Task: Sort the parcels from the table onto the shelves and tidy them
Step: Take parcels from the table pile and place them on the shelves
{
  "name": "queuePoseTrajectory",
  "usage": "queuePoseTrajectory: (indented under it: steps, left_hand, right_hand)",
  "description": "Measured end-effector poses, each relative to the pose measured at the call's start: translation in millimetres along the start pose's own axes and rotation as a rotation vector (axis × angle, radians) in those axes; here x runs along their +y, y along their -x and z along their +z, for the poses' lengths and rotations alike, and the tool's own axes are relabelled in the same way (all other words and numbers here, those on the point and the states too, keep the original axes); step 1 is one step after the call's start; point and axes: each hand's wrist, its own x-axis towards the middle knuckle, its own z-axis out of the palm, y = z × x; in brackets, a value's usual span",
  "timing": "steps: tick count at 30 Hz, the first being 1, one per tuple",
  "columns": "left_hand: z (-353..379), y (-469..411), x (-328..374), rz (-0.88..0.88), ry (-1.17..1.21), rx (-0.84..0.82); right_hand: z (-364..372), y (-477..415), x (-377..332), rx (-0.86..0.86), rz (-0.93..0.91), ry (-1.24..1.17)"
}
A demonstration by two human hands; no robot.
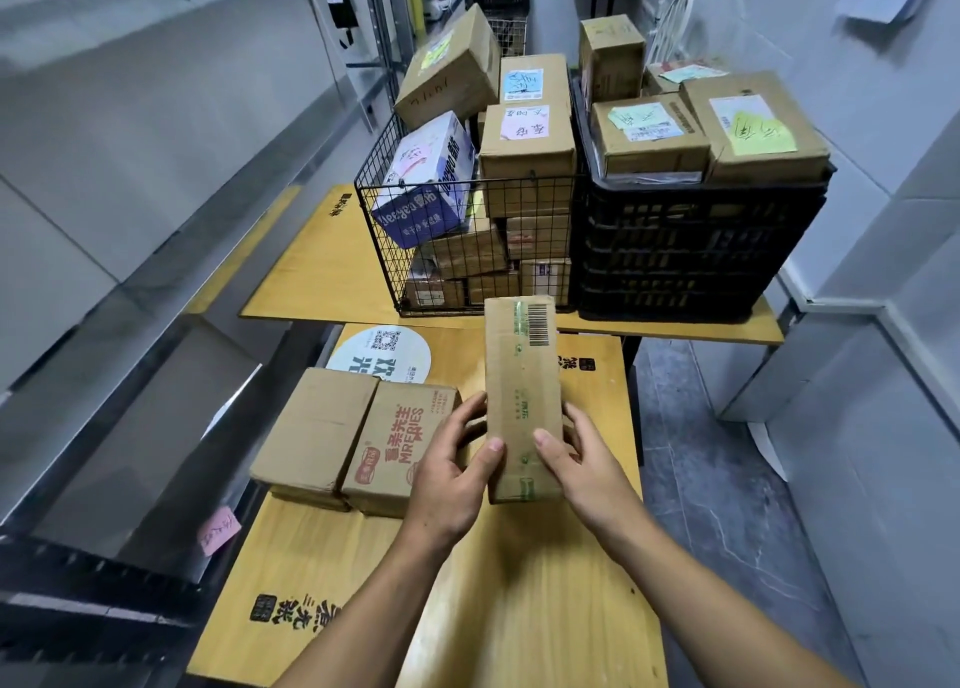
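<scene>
My left hand (451,472) and right hand (582,459) each keep a closed grip on the near end of a long, narrow cardboard parcel (522,391), raised above the wooden counter (519,609). Just left lie two flat brown cartons (358,440) side by side. Farther off, a wire basket (457,251) and black plastic crate (691,251) brim with taped boxes.

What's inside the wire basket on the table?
The wire basket holds stacked cardboard boxes and a white and purple box. Whatever lies behind them is hidden.
</scene>
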Motion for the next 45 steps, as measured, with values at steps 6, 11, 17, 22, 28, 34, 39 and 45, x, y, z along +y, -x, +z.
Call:
queuePoseTrajectory:
  steps: [6, 11, 17, 22, 28, 34, 39, 45]
  left_hand:
    - [-3, -11, 3, 0.043, -0.124, 0.055]
    - [-2, -13, 6, 0.031, -0.246, 0.103]
    - [-13, -11, 5, -0.019, -0.112, 0.075]
    - [-25, -4, 7, 0.02, -0.194, 0.162]
    - [-52, 9, 14, 0.054, -0.382, 0.28]
    - [-83, 34, 19, 0.052, -0.498, 0.425]
    - [-112, 61, 24, 0.053, -0.533, 0.564]
    - [-169, 103, 40, 0.051, -0.616, 0.733]
  right_hand:
    - [-6, -4, -4, 0.084, -0.005, -0.17]
    - [-6, 2, -6, 0.085, -0.007, -0.276]
    - [-13, 7, -9, 0.007, -0.009, -0.364]
    - [-11, 2, -14, 0.053, -0.112, -0.201]
    - [8, -9, -13, 0.087, -0.229, 0.111]
    - [41, -12, -27, -0.122, -0.175, 0.068]
    - [91, -20, -31, -0.249, -0.176, 0.041]
    - [172, -12, -50, -0.415, -0.269, 0.001]
